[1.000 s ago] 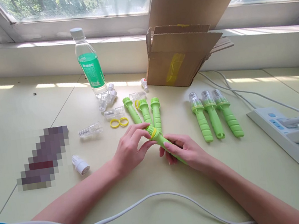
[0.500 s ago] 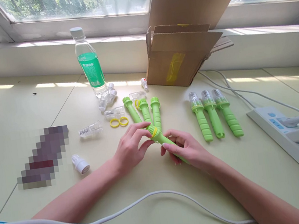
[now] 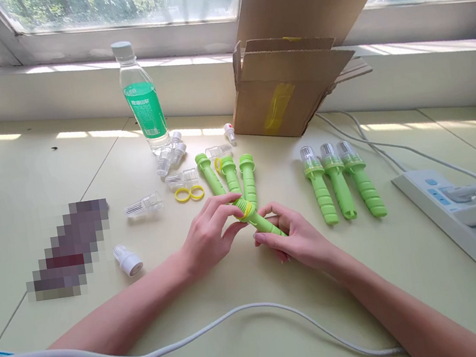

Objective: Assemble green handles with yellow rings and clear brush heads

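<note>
Between both hands, I hold a green ridged light-stick handle (image 3: 265,223) at a slant. A yellow ring (image 3: 248,209) sits around it just below its threaded end. My left hand (image 3: 205,233) is closed on that threaded end, fingertips beside the ring. My right hand (image 3: 303,233) grips the lower part, hiding the far end. Just behind, three more green handles (image 3: 248,174) lie on the table. Two loose yellow rings (image 3: 189,195) touch each other left of them. Clear ribbed covers (image 3: 143,206) and a white lamp piece (image 3: 129,262) lie near my left hand.
Three green light sticks with clear tops (image 3: 323,190) lie in a row at right, beside a white power strip (image 3: 443,220). A water bottle (image 3: 143,106) and cardboard box (image 3: 291,88) stand at the back. A white cable (image 3: 205,325) crosses in front, over my left forearm.
The green handle's lower end has shifted up and left, and less of it shows past my right thumb. My right fingers have moved slightly around it. My left hand has barely moved.
</note>
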A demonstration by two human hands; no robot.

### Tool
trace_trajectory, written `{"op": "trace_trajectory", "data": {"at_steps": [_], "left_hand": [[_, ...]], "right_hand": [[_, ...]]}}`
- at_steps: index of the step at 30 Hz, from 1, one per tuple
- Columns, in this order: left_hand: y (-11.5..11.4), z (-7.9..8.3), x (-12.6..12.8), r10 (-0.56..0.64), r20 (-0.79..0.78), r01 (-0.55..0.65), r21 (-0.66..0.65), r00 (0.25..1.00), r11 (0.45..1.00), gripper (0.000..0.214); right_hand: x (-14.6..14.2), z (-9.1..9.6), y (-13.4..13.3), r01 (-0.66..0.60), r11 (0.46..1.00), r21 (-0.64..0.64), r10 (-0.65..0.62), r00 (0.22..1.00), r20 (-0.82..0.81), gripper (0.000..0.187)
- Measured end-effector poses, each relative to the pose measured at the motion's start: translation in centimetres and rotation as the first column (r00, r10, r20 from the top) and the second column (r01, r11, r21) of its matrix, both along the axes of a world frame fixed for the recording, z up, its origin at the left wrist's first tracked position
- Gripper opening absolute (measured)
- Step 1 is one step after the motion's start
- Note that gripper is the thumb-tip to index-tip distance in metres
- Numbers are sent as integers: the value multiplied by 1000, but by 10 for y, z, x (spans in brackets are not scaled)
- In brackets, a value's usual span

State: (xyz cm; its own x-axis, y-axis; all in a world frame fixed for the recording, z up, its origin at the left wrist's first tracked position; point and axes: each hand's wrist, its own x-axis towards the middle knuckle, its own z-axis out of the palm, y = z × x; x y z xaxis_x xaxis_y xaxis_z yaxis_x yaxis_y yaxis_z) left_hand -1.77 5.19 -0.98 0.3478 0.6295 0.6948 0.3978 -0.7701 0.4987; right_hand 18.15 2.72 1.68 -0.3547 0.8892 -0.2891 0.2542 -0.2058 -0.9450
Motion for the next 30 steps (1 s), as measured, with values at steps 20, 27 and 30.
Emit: {"op": "trace_trajectory", "data": {"at_steps": [20,27,30], "left_hand": [[-1,3,0,23,-15,-24,-18,1000,1000,15],[-1,2,0,17,-34,-18,-16,999,1000,19],[-1,0,1,52,-28,-52,9,998,999,15]], "right_hand": [[1,1,-1,-118,991,62,122,991,-58,32],[1,-3,0,-48,998,28,48,999,3,30],[1,-4,0,-38,999,34,39,999,-19,23]]}}
